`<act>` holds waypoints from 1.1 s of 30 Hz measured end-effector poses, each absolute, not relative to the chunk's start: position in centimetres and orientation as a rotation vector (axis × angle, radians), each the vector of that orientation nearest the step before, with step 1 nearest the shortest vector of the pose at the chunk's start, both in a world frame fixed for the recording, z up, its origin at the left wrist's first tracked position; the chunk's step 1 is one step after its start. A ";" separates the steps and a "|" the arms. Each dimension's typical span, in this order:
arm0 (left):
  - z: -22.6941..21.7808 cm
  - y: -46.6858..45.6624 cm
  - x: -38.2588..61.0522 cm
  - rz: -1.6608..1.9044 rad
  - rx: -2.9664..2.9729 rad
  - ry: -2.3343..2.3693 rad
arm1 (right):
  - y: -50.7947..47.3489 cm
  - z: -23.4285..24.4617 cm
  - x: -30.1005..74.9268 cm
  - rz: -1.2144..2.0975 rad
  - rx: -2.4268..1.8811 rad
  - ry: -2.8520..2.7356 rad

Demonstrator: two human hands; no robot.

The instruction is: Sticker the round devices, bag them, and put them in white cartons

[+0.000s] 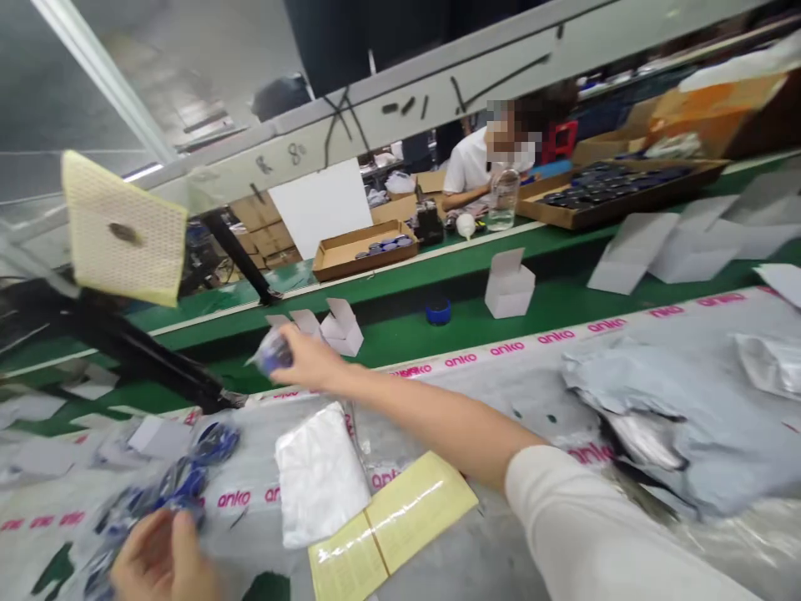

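One roundish blue piece point(279, 359) in filmy plastic point(261, 351); right fingers point(295, 340) around it.

A loose, creased white cloth short sleeve point(576, 509) ends well behind the right fingers point(297, 346); the forearm point(431, 417) and left hand point(168, 563) are bare.

Pink "anko", repeated, on plastic table covering point(538, 380); black handwritten marks on overhead beam point(438, 108), mostly blurred.
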State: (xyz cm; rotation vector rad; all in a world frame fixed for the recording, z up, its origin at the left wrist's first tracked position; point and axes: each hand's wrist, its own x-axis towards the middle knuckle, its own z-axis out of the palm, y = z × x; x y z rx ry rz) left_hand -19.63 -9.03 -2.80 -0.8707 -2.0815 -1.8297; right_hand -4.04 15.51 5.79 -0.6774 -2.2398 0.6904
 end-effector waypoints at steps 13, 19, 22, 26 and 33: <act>4.6 18.4 -14.9 -0.982 -1.835 -2.102 | 20.7 4.1 -0.4 0.036 -1.137 -2.440; 4.5 20.7 -15.1 -0.502 -1.879 -2.267 | 21.0 4.1 -2.7 -0.059 -1.347 -2.448; 5.0 20.6 -15.3 -0.338 -1.886 -2.286 | 20.5 4.1 -3.1 -0.108 -1.339 -2.484; 5.6 20.9 -15.6 -0.193 -1.906 -2.254 | 19.8 3.1 -3.1 -0.189 -1.205 -2.577; 6.2 20.3 -15.4 -0.001 -1.885 -2.241 | 18.8 1.6 -3.4 -0.187 -1.150 -2.642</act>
